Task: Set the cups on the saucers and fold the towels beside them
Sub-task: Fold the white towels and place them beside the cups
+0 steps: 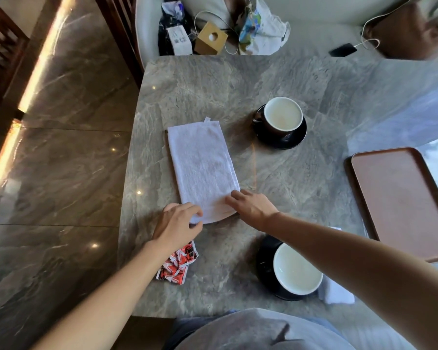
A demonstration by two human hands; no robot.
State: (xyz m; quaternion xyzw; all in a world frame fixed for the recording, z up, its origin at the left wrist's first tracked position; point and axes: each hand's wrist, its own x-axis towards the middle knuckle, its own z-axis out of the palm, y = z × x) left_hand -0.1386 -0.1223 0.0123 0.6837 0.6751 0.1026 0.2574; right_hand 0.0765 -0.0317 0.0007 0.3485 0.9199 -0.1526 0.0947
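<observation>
A white towel (pixel 202 165), folded into a long strip, lies on the marble table (pixel 301 185). My left hand (pixel 177 223) pinches its near left corner. My right hand (pixel 250 205) grips its near right corner, which is lifted slightly. A dark cup (pixel 282 117) with a white inside stands on a black saucer (pixel 288 144) beyond the towel to the right. A second cup (pixel 297 270) sits on another black saucer (pixel 264 256) near me, partly under my right forearm. Another white towel (pixel 335 291) lies right of that saucer, mostly hidden by my arm.
A brown tray (pixel 400 200) lies at the table's right edge. Red and white packets (pixel 178 263) lie under my left wrist. Behind the table, a seat holds bags, a wooden tissue box (pixel 211 39) and a phone (pixel 343 50) on a cable.
</observation>
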